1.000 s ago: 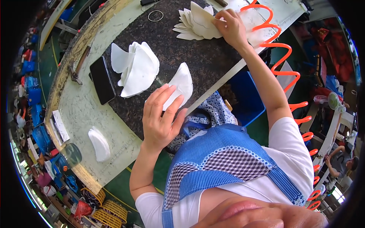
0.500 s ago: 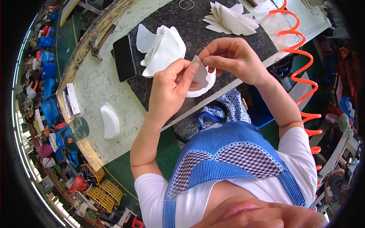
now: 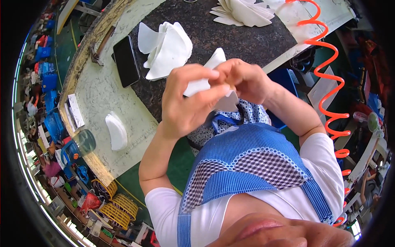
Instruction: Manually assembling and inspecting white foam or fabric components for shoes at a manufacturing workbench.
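My right hand (image 3: 247, 81) is closed in a pinch on a pale grey curved cut piece (image 3: 228, 103), which hangs below its fingers near the table's front edge. Just left of it, my left hand (image 3: 187, 101) has thumb and index finger apart, their tips close to my right fingers. Under both hands lies a white curved piece or stack (image 3: 216, 58), partly covered by them. A fanned pile of white cut pieces (image 3: 170, 49) rests on the dark stone slab (image 3: 205, 35) beyond my left hand. A fanned pile of beige pieces (image 3: 245, 12) lies at the slab's far side.
Left of the slab are a black phone (image 3: 126, 61), a hammer (image 3: 101, 47) and a small white stack (image 3: 116, 131). At the table's left edge stands a clear bluish round container (image 3: 85, 142). An orange coiled hose (image 3: 329, 78) hangs on the right.
My left fingers have come off the grey piece and spread. My right hand has lowered toward me with the piece, which now hangs beneath it. The view has shifted slightly.
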A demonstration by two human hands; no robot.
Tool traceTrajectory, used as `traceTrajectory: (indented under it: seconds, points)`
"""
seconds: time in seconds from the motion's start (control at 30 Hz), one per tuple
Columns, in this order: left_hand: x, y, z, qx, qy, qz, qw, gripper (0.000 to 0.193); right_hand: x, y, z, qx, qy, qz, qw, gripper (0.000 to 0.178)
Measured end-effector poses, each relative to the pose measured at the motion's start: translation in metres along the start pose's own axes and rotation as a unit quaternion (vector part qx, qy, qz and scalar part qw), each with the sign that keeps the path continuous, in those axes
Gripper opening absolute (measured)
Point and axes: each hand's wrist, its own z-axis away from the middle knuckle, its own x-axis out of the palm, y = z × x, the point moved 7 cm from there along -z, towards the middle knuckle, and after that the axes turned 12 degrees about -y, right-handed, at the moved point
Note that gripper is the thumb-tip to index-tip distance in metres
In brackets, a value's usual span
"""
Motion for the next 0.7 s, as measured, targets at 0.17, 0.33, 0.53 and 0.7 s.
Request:
traceTrajectory:
  seconds: [0.17, 0.33, 0.53, 0.7]
  points:
    - [0.001, 0.018, 0.009, 0.138, 0.035, -0.206, 0.968, 0.029, -0.004, -0.004, 0.007, -0.101, 0.061, 0.005, 0.993, 0.027]
    - [0.054, 0.017, -0.007, -0.004, -0.095, -0.107, 0.99, 0.011, -0.014, -0.004, 0.02, -0.148, 0.168, 0.297, 0.928, 0.025]
    - [0.053, 0.045, -0.001, 0.102, -0.024, 0.388, 0.916, 0.036, -0.095, -0.02, 0.084, -0.28, 0.493, 0.301, 0.767, 0.032]
    - [0.027, -0.043, 0.029, -0.132, 0.241, 0.819, 0.503, 0.056, -0.12, -0.006, 0.229, -0.004, 0.646, 0.535, 0.544, 0.028]
